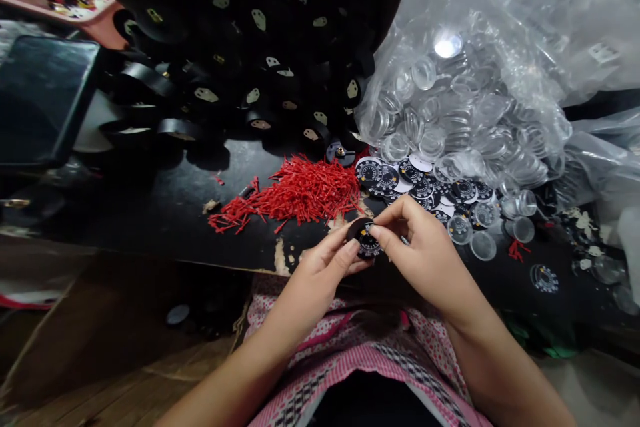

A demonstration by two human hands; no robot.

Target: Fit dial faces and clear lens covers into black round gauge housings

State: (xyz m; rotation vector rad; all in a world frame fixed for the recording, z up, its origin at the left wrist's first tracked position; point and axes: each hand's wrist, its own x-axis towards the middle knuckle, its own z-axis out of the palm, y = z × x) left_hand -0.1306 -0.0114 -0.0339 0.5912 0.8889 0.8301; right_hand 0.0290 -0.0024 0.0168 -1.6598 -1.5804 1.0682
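Note:
Just over the table's front edge, my left hand (pixel 327 265) grips a round black gauge housing by its rim. A black dial (pixel 367 240) with white markings and a small yellow mark shows in its face. My right hand (pixel 413 243) pinches at the dial's upper right, thumb on its face and fingers behind. Whether those fingers hold a smaller part is hidden. Close behind lies a heap of red pointers (pixel 315 190). To the right of it are scattered printed dials (pixel 385 180), with several loose clear covers (pixel 483 245) near my right hand.
Many black housings (pixel 205 93) are piled at the back left. A plastic bag (pixel 500 27) spilling clear round covers (pixel 460 127) stands at the back right. A dark tray-like object (pixel 45 100) and a pink bin (pixel 95 23) are at the left. The black table (pixel 165 213) has a worn front edge.

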